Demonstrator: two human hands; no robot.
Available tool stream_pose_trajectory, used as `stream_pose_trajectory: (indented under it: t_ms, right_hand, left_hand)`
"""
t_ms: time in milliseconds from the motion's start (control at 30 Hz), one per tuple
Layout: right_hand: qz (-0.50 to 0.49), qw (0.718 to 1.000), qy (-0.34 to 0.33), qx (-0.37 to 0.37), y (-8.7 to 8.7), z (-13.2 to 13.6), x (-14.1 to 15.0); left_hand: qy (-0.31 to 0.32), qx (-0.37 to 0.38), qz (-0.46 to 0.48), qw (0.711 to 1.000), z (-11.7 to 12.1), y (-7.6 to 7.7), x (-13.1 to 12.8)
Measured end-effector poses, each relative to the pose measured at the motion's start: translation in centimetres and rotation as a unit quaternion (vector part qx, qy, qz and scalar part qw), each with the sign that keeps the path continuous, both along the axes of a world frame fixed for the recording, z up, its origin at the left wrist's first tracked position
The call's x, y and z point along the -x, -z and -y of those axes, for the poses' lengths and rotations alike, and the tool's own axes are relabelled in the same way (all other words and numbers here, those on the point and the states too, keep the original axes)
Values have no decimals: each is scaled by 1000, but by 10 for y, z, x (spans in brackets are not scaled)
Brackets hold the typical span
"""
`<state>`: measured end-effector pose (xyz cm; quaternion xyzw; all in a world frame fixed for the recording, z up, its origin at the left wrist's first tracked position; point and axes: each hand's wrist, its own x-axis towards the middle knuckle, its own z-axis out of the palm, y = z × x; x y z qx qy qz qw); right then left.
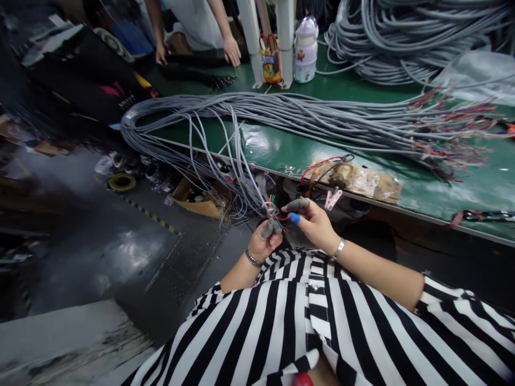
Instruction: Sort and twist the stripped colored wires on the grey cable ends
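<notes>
Both are pinching: the left hand (263, 241) grey cable ends (264, 201), seemingly to steady them; the right hand (317, 224) a red wire (283, 218), apparently keeping it separate.

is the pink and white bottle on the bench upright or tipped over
Upright: the bottle stands on its base on the green bench, with its narrower top pointing up.

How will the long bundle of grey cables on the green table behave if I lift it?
The bundle is probably floppy: its strands droop over the table edge. It may feel heavy, having many cables. The splayed coloured ends could tangle.
</notes>
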<state>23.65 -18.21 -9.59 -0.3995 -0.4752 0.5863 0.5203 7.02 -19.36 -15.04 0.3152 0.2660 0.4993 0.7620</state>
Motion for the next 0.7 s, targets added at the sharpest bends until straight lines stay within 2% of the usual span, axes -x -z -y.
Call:
stream_pose_trajectory:
  t_ms: [100, 233, 433, 600, 700]
  right_hand:
    - [-60, 998, -17, 22, -4, -4, 5]
    - [-76, 996, -26, 27, -2, -4, 8]
    - [-86, 995, 9, 48, 1, -2, 6]
    - [-102, 990, -8, 100, 7, 5, 3]
    - [-117, 983, -15, 140, 5, 10, 2]
  left_hand:
    - [10, 5, -12, 1000, 0, 1, -2]
    - [19, 16, -31, 999, 0, 4, -3]
    - [8, 8, -27, 1000, 0, 3, -4]
    - [-33, 29, -14, 999, -2, 0, -9]
    - [-85, 43, -27, 995, -3, 2, -15]
